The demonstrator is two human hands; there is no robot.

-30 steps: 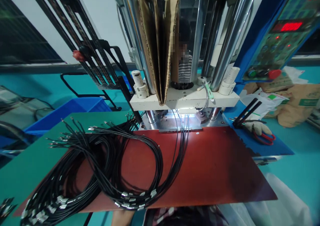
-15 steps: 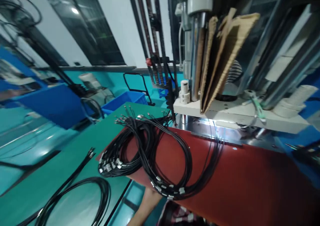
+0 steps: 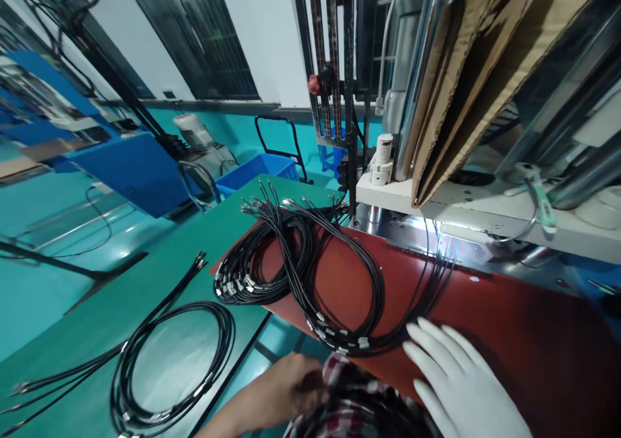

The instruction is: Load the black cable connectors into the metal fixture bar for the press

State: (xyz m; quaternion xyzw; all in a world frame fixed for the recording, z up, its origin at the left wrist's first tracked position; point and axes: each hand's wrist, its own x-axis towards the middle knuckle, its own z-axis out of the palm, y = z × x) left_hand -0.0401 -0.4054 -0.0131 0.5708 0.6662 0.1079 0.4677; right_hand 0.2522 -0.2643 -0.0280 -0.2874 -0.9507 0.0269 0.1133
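Observation:
My left hand [image 3: 291,386], bare, is low in the middle beside the plaid cloth [image 3: 334,367] over my lap. Its fingers are blurred, so I cannot tell whether they grip anything. Dark strands that look like black cables [image 3: 369,412] lie across the lap close to it. My right hand [image 3: 451,373], in a white glove, is open with fingers spread over the red work surface [image 3: 514,334]. Its fingertips are close to a looped bundle of black cables [image 3: 373,283] with silver tags, whose far ends run to a lit metal plate [image 3: 456,234] under the press.
More coiled black cables [image 3: 264,289] lie at the red sheet's left. A separate coil [image 3: 226,328] rests on the green table [image 3: 169,260]. Folded cardboard [image 3: 466,101] stands in the press [image 3: 509,211]. Behind are a blue bin [image 3: 262,169] and a trolley handle [image 3: 279,120].
My gloved right hand has come into view at the lower right. The left hand has moved up from under the red surface's edge toward the lap. The view has shifted left.

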